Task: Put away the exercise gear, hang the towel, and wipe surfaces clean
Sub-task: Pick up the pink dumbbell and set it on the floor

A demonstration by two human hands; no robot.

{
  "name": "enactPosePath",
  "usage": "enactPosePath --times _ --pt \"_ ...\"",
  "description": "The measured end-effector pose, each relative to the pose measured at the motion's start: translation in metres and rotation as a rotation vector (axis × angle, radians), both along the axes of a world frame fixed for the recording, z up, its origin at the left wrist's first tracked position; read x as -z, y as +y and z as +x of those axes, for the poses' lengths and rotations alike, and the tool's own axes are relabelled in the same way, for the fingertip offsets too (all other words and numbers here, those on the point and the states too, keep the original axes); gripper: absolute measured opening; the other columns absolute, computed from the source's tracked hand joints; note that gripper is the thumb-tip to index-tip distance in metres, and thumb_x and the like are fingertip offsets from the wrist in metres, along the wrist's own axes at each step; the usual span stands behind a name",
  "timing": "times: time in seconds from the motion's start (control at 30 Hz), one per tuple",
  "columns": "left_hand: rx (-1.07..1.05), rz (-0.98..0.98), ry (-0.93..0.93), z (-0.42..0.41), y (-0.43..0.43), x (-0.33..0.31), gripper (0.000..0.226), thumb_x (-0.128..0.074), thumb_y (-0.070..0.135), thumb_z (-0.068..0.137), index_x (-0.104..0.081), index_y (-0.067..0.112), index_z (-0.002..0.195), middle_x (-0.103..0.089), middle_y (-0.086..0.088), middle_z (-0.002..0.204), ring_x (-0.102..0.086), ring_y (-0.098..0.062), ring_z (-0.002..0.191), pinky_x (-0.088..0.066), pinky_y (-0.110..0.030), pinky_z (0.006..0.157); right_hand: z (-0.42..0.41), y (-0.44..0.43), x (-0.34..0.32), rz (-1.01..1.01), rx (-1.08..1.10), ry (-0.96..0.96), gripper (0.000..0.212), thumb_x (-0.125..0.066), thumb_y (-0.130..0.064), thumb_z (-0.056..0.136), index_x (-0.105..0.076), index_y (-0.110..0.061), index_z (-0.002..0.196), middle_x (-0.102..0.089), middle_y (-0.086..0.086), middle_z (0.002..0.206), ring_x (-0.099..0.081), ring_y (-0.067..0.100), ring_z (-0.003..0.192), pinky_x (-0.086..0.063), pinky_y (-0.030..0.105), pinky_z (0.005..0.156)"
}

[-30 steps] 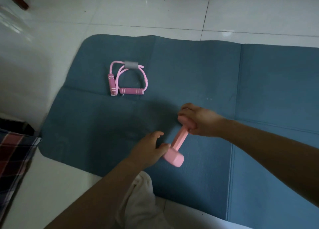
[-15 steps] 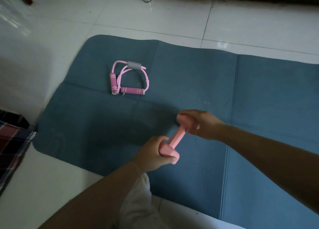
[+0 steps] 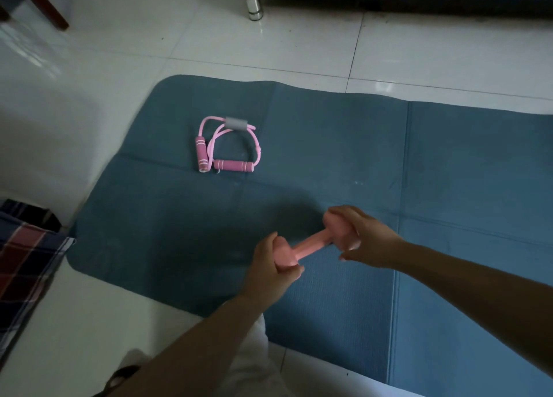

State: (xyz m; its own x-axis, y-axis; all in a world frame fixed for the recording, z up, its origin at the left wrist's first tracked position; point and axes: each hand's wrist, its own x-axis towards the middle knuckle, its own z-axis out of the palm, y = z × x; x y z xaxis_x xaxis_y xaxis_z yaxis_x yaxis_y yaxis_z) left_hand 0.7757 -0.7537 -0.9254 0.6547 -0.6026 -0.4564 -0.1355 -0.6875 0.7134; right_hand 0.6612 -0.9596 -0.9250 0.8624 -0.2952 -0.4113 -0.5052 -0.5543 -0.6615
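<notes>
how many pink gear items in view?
2. Dumbbell gripped by left hand and right hand; resistance band on the mat beyond them. More may be off-frame.

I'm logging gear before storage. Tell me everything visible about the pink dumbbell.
The dumbbell is pale pink with a smooth, matte-looking coat: a short bar between two chunky heads. It slants, one head near and left, the other farther right. The left hand grips the near head, the right hand curls over the far one, so both heads are partly hidden. It is over the blue mat; contact with it cannot be told.
</notes>
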Motion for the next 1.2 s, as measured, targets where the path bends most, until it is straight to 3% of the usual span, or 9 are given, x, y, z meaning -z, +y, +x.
enactPosePath --times 0.13,0.3,0.43,0.57,0.7,0.87,1.03,1.1,1.2 --pt "0.029 -0.011 -0.009 0.004 -0.003 0.004 0.086 -0.080 0.024 0.070 -0.032 0.014 0.140 -0.038 0.002 0.135 -0.039 -0.008 0.120 -0.023 -0.011 0.091 0.006 -0.010 0.006 -0.045 -0.107 0.022 0.106 -0.087 -0.017 0.058 -0.026 -0.022 0.145 -0.020 -0.004 0.154 -0.028 0.013 0.137 -0.020 0.014 0.104" --pt "0.068 -0.022 0.020 0.009 -0.001 0.006 0.081 -0.080 0.024 0.070 -0.037 0.017 0.138 -0.038 0.007 0.129 -0.039 -0.004 0.114 -0.026 -0.014 0.092 0.007 -0.009 0.010 -0.028 -0.090 -0.026 0.102 -0.087 -0.014 0.055 -0.032 -0.020 0.141 -0.034 -0.004 0.146 -0.038 0.015 0.131 -0.026 0.015 0.103" --pt "0.129 -0.017 0.002 0.021 -0.002 0.008 0.078 -0.081 0.024 0.067 -0.042 0.018 0.135 -0.042 0.005 0.129 -0.044 -0.011 0.117 -0.029 -0.016 0.093 0.003 -0.002 0.012 -0.021 -0.037 -0.041 0.100 -0.087 -0.015 0.056 -0.033 -0.019 0.140 -0.035 -0.004 0.144 -0.041 0.015 0.127 -0.027 0.013 0.097" --pt "0.058 -0.015 0.006 0.021 -0.005 0.009 0.079 -0.080 0.016 0.069 -0.040 0.019 0.137 -0.041 0.008 0.128 -0.043 -0.007 0.116 -0.029 -0.014 0.092 -0.003 0.004 0.017 0.008 0.026 -0.070 0.103 -0.088 -0.018 0.056 -0.031 -0.020 0.141 -0.031 -0.007 0.146 -0.038 0.012 0.130 -0.025 0.011 0.100" --pt "-0.100 -0.047 0.112 0.012 -0.009 0.012 0.077 -0.074 0.006 0.073 -0.036 0.015 0.139 -0.044 0.002 0.126 -0.045 -0.009 0.109 -0.030 0.005 0.067 -0.001 0.000 0.016 0.031 0.031 -0.035 0.106 -0.089 -0.021 0.054 -0.030 -0.024 0.142 -0.035 -0.008 0.142 -0.039 0.008 0.123 -0.027 0.012 0.096" --pt "-0.042 -0.044 0.123 0.019 -0.003 0.017 0.079 -0.083 0.018 0.064 -0.041 0.024 0.131 -0.049 0.002 0.124 -0.051 -0.013 0.108 -0.038 -0.021 0.087 0.000 -0.001 0.014 0.016 0.035 -0.030 0.100 -0.089 -0.020 0.052 -0.036 -0.026 0.137 -0.043 -0.010 0.134 -0.045 0.007 0.116 -0.032 0.013 0.091" --pt "0.112 -0.036 0.120 0.025 0.001 0.019 0.088 -0.087 0.021 0.060 -0.036 0.025 0.131 -0.042 0.008 0.124 -0.045 -0.010 0.111 -0.036 -0.023 0.091 0.000 0.000 0.015 0.014 0.027 -0.056 0.099 -0.089 -0.016 0.052 -0.037 -0.021 0.137 -0.044 -0.007 0.133 -0.043 0.006 0.115 -0.027 0.007 0.090" --pt "0.121 -0.043 0.130 0.029 0.001 0.019 0.085 -0.086 0.021 0.060 -0.037 0.025 0.129 -0.044 0.008 0.121 -0.047 -0.010 0.108 -0.038 -0.021 0.089 0.000 0.001 0.012 0.006 0.035 -0.044 0.099 -0.088 -0.016 0.053 -0.037 -0.022 0.137 -0.043 -0.011 0.129 -0.042 0.004 0.113 -0.026 0.006 0.089" --pt "0.134 -0.066 0.120 0.036 -0.002 0.016 0.076 -0.086 0.013 0.060 -0.041 0.027 0.119 -0.047 0.010 0.113 -0.049 -0.008 0.099 -0.038 -0.006 0.077 0.002 0.001 0.006 0.007 0.049 -0.045 0.097 -0.088 -0.017 0.052 -0.039 -0.022 0.136 -0.044 -0.012 0.127 -0.044 0.004 0.112 -0.030 0.011 0.091"
